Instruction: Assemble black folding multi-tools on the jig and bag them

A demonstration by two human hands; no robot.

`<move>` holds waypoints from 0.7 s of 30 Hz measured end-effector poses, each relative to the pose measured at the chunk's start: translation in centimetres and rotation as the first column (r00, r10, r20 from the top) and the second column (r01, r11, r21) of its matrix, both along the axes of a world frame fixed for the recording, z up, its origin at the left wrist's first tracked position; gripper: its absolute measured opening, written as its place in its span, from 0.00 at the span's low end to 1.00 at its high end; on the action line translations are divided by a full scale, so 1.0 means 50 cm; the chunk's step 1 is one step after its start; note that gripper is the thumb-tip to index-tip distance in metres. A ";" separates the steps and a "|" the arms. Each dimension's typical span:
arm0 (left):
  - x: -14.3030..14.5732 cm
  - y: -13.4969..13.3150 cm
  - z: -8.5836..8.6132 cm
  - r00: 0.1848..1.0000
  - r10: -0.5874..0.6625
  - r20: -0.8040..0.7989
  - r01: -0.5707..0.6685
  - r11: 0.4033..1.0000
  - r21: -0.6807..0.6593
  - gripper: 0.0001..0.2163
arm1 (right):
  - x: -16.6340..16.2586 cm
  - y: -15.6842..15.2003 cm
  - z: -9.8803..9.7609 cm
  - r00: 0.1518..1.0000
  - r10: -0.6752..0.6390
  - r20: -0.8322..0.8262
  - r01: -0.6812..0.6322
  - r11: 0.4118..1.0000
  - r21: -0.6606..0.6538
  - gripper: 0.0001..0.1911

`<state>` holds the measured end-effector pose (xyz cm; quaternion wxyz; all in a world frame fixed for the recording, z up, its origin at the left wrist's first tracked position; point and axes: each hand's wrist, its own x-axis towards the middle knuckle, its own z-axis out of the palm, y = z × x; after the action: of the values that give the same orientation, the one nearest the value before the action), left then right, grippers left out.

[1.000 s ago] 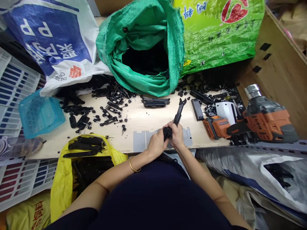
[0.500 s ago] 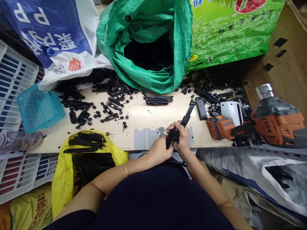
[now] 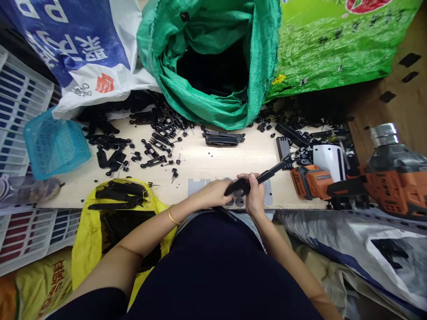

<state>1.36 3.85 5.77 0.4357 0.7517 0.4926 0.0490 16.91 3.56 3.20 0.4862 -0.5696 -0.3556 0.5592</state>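
A long black jointed plastic piece (image 3: 274,170) is held over the front of the bench. Its slim end slants up to the right, near a grey ribbed block (image 3: 283,150). My left hand (image 3: 216,194) is closed round its broad, dark end at the left. Around the middle of the piece, my right hand (image 3: 256,194) has its thumb and fingers wrapped. Beneath the hands lies a grey flat template (image 3: 196,186) with round shapes, partly covered. Farther back on the bench rests a folded black plastic assembly (image 3: 224,138).
Small black parts (image 3: 156,149) with pins are scattered at left. An orange cordless tool (image 3: 393,173) lies at right. Behind stands an open green sack (image 3: 263,89); a blue basket (image 3: 56,151) sits far left. A yellow bag (image 3: 88,235) of black pieces hangs at front left.
The black jointed piece has swung from pointing steeply upward to a flatter slant toward the right. My left hand has moved slightly left and up. The whole view has shifted a little.
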 end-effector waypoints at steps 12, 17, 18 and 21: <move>-0.049 0.062 -0.125 0.970 -0.090 -0.225 0.185 0.873 0.450 0.13 | 0.073 0.057 -0.079 0.239 0.248 0.939 -0.753 0.658 0.018 0.20; -0.045 0.065 -0.132 0.957 -0.087 -0.276 0.214 0.856 0.472 0.09 | 0.074 0.087 -0.115 0.169 0.270 0.948 -0.838 0.546 -0.006 0.17; -0.044 0.065 -0.133 0.956 -0.084 -0.279 0.215 0.851 0.479 0.09 | 0.077 0.089 -0.115 0.166 0.275 0.947 -0.846 0.533 -0.006 0.17; -0.043 0.064 -0.135 0.956 -0.073 -0.284 0.214 0.835 0.507 0.08 | 0.077 0.085 -0.109 0.173 0.304 0.937 -0.850 0.526 -0.014 0.17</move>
<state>-0.81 7.03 -0.98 0.1462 0.8779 0.4528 0.0542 20.75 7.81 -2.24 0.0995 -0.4119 -0.8801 0.2141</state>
